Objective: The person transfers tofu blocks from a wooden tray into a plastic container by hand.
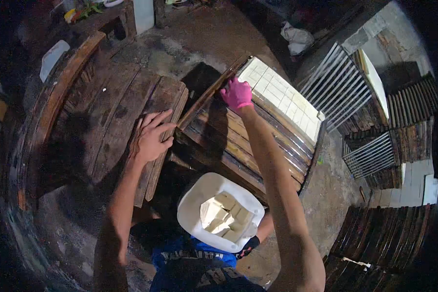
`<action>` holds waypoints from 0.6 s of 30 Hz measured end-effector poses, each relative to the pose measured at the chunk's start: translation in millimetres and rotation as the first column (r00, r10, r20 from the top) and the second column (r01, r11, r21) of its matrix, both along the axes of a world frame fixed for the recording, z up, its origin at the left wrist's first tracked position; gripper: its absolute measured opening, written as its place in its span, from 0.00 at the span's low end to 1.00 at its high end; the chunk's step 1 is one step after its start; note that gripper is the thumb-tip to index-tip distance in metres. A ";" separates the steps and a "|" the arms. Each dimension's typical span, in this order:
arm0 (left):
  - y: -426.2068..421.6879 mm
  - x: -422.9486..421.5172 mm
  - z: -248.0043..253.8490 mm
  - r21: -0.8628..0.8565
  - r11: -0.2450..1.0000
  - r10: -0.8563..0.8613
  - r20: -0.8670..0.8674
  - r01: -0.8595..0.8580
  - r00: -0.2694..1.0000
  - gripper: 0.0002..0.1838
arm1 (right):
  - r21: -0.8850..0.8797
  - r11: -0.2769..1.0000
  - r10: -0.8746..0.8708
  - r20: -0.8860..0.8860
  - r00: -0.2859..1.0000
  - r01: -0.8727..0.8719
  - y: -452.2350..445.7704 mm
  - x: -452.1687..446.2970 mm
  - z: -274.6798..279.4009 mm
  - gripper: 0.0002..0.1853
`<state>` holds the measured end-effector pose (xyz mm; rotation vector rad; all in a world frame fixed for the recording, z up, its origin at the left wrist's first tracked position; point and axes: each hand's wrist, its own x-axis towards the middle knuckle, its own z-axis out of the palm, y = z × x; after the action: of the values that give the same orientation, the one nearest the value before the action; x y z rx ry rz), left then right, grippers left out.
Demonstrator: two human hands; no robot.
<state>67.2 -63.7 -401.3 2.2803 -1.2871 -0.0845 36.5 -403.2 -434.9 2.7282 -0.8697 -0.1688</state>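
Note:
My left hand (pixel 153 137) is bare and rests with spread fingers on the edge of a dark plank bench (pixel 119 117); nothing is in it. My right hand (pixel 237 95), in a pink glove, lies at the far left corner of a slatted wooden rack (pixel 233 138), beside rows of white blocks (pixel 282 97). Its fingers are curled, and what they hold, if anything, is hidden. Between my legs stands a white plastic container (pixel 190 207) with pale block pieces (pixel 221 214) inside.
Metal-barred racks (pixel 336 87) and stacked slatted wooden racks (pixel 379 243) stand on the right. A curved wooden backrest (pixel 65 97) borders the bench. A whitish bag (pixel 297 39) lies at the back.

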 end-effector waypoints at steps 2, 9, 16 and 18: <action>-0.3 -0.5 -1.0 0.015 1.000 0.012 -0.020 -0.012 1.000 0.21 | 0.125 0.985 0.124 -0.011 0.992 -0.121 -31.0 -15.1 -19.2 0.33; 1.5 0.1 -5.3 0.025 1.000 0.020 -0.028 -0.019 0.999 0.22 | 0.247 0.945 0.157 0.235 0.959 -0.215 -29.4 -133.0 2.2 0.34; 0.4 -0.7 -17.4 0.163 0.986 -0.027 0.079 0.014 0.997 0.25 | 0.882 -0.162 -0.567 0.284 0.773 -0.443 -76.7 -139.9 -41.9 0.26; -0.7 7.2 -24.6 0.069 0.997 -0.032 0.096 0.026 0.995 0.24 | 0.789 0.606 -0.115 0.211 0.971 -0.100 -53.4 -135.6 -12.2 0.32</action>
<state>74.4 -64.4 -426.0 2.3485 -1.3862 -0.0283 -99.1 -456.7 -447.0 3.6604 -1.0594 -0.2915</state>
